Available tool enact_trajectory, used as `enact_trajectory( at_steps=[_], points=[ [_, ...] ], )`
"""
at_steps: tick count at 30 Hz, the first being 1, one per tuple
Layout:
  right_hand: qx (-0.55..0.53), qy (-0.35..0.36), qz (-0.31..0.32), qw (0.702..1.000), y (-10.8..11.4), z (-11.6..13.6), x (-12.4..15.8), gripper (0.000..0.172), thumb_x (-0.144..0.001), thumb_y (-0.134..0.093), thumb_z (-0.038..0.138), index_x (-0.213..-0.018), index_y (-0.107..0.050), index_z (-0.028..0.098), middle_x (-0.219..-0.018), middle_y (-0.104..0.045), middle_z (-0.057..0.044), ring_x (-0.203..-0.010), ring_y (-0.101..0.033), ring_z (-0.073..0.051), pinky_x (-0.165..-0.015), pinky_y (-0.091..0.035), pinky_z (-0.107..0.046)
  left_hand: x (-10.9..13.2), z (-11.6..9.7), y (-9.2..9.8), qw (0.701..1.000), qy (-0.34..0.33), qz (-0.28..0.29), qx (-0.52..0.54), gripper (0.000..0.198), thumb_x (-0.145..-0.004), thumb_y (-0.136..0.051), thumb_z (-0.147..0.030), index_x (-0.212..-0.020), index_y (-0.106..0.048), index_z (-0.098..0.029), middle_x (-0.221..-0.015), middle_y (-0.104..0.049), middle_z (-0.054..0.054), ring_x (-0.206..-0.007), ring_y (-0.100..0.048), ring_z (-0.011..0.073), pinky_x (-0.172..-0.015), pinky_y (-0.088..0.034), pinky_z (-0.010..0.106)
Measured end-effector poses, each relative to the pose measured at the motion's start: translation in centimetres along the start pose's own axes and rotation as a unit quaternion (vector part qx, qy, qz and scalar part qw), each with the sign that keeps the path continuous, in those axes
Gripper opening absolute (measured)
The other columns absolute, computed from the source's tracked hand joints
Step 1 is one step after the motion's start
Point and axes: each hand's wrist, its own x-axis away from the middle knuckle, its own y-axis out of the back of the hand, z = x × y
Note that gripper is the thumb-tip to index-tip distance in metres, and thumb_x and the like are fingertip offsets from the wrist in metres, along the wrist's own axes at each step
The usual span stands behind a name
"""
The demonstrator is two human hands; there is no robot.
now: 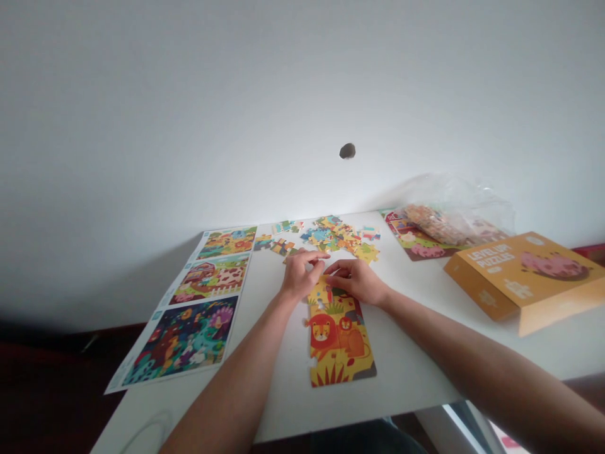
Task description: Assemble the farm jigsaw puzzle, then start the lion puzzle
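Note:
A partly joined puzzle (pixel 339 340) with two orange lions on yellow lies near the table's front edge. At its far left corner is my left hand (pixel 302 272), fingers bent together and index finger pointing right; what it holds, if anything, is too small to name. My right hand (pixel 354 277) rests on the puzzle's far right end, its fingers pressed onto a puzzle piece (pixel 336 292) there. Just beyond both hands lies a heap of loose puzzle pieces (pixel 333 234), mostly yellow, blue and green.
On the left lies a sheet (pixel 186 302) with three printed pictures. To the right are a farm puzzle (pixel 420 250), a clear plastic bag (pixel 449 224) of pieces and a yellow puzzle box (pixel 529 271). A white wall (pixel 283 126) with a dark hole stands behind the table (pixel 406 378).

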Motion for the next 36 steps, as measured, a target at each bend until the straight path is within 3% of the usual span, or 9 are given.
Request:
enact_trajectory(
  at_steps=[9,13,18,22,28,33,36],
  points=[
    [0.133,0.036,-0.031,0.990,0.5,-0.5,-0.3,0.020,-0.084,-0.064,0.033,-0.097,-0.072,0.020,-0.081,-0.073,-0.002,-0.069,-0.063,-0.014,-0.063,-0.047,-0.023,0.0,-0.1,-0.2,1.000,-0.012,-0.004,-0.011,0.023,-0.080,-0.056,-0.022,-0.088,-0.078,-0.022,-0.074,-0.073,0.000,-0.074,-0.064,0.0167,-0.082,-0.051,0.031],
    [0.134,0.038,-0.050,0.989,0.6,-0.5,-0.4,0.018,-0.083,-0.065,0.032,-0.095,-0.072,0.020,-0.078,-0.072,-0.001,-0.067,-0.062,-0.013,-0.062,-0.046,-0.023,0.0,-0.1,-0.1,1.000,-0.010,-0.003,-0.023,0.023,-0.080,-0.056,-0.022,-0.090,-0.078,-0.023,-0.076,-0.073,0.000,-0.077,-0.064,0.0174,-0.084,-0.050,0.031],
    [0.109,-0.004,-0.147,0.983,1.6,-1.3,-1.0,0.013,-0.082,-0.064,0.026,-0.091,-0.069,0.018,-0.075,-0.074,-0.003,-0.069,-0.067,-0.016,-0.067,-0.048,-0.026,-0.1,0.4,-0.3,0.997,0.011,-0.028,-0.075,0.027,-0.084,-0.054,-0.023,-0.103,-0.074,-0.023,-0.088,-0.075,0.001,-0.089,-0.065,0.0195,-0.090,-0.048,0.033],
    [0.158,-0.045,-0.227,0.960,3.2,-2.0,-1.6,0.011,-0.080,-0.063,0.023,-0.088,-0.070,0.018,-0.074,-0.074,-0.002,-0.070,-0.067,-0.016,-0.068,-0.047,-0.025,-0.1,1.0,-0.8,0.983,0.038,-0.006,-0.177,0.031,-0.084,-0.054,-0.020,-0.109,-0.071,-0.025,-0.099,-0.075,0.001,-0.101,-0.062,0.0222,-0.098,-0.043,0.037],
    [0.280,-0.101,-0.290,0.910,5.1,-2.5,-1.9,0.017,-0.080,-0.060,0.026,-0.090,-0.072,0.020,-0.076,-0.073,-0.001,-0.071,-0.065,-0.015,-0.062,-0.040,-0.024,0.2,0.9,-1.2,0.958,0.048,0.043,-0.279,0.031,-0.085,-0.058,-0.036,-0.114,-0.070,-0.033,-0.132,-0.060,0.000,-0.120,-0.049,0.0278,-0.102,-0.038,0.044],
    [0.350,-0.144,-0.315,0.870,6.4,-2.7,-1.7,0.022,-0.083,-0.056,0.027,-0.097,-0.072,0.023,-0.082,-0.073,-0.003,-0.076,-0.065,-0.019,-0.066,-0.041,-0.027,0.3,0.6,-0.9,0.946,0.087,0.041,-0.308,0.030,-0.087,-0.056,-0.039,-0.114,-0.068,-0.034,-0.134,-0.058,0.002,-0.122,-0.045,0.0308,-0.099,-0.038,0.048],
    [0.391,-0.134,-0.316,0.854,6.5,-2.5,-1.5,0.027,-0.084,-0.055,0.029,-0.105,-0.070,0.022,-0.094,-0.072,-0.007,-0.085,-0.065,-0.022,-0.073,-0.045,-0.031,0.3,0.6,-0.8,0.946,0.093,0.033,-0.309,0.029,-0.087,-0.055,-0.038,-0.112,-0.067,-0.030,-0.137,-0.056,0.003,-0.123,-0.044,0.0315,-0.098,-0.039,0.048]
  ],
)
